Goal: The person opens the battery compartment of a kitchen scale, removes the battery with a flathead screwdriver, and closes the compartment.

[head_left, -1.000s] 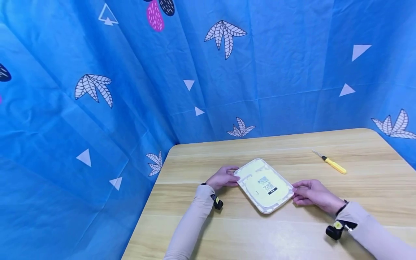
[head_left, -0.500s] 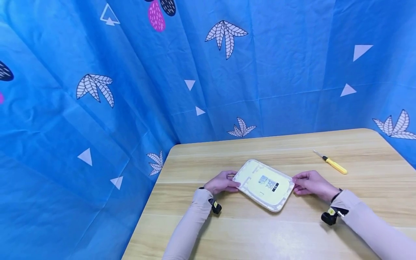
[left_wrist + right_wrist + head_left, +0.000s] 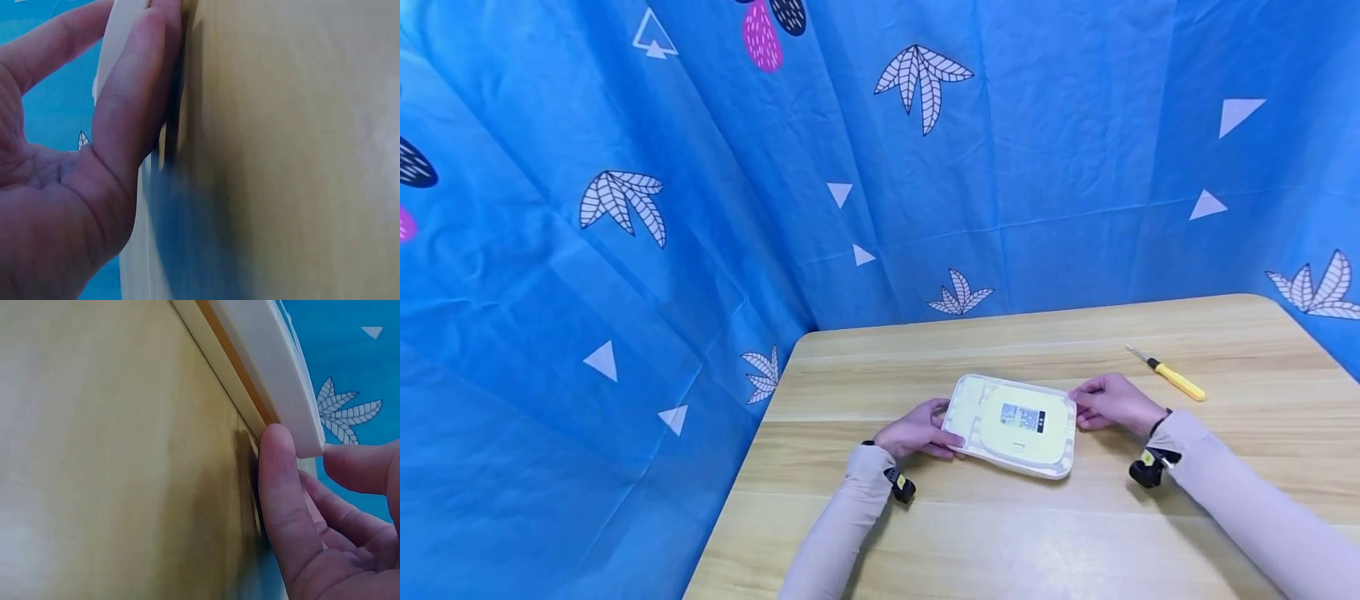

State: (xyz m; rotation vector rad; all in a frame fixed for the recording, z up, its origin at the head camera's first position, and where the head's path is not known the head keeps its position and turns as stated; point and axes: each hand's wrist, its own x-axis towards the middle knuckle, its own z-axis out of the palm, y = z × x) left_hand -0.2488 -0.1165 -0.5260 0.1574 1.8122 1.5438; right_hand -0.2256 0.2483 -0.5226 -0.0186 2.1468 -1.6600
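Note:
A flat white case [image 3: 1026, 421] with rounded corners lies label side up between the two hands, its long side running nearly left to right. Its face bears a printed label [image 3: 1022, 417] with a black patch. At its left end my left hand [image 3: 917, 432] grips the edge, thumb on the near left part. My right hand [image 3: 1114, 404] pinches the far right corner. The left wrist view shows the case's pale edge [image 3: 119, 47] between the fingers. Close over the table, the white side [image 3: 269, 369] in the right wrist view meets the fingertips of the right hand.
A screwdriver [image 3: 1176, 380] with a yellow handle lies on the wooden table [image 3: 865, 367] at the far right. Blue patterned cloth [image 3: 1060, 167] hangs behind the table and along its left side. Both wrists wear strapped black cameras.
The case has turned counterclockwise, its right end swinging away from me. My right hand has moved farther back with its corner, while the left hand has shifted slightly toward me.

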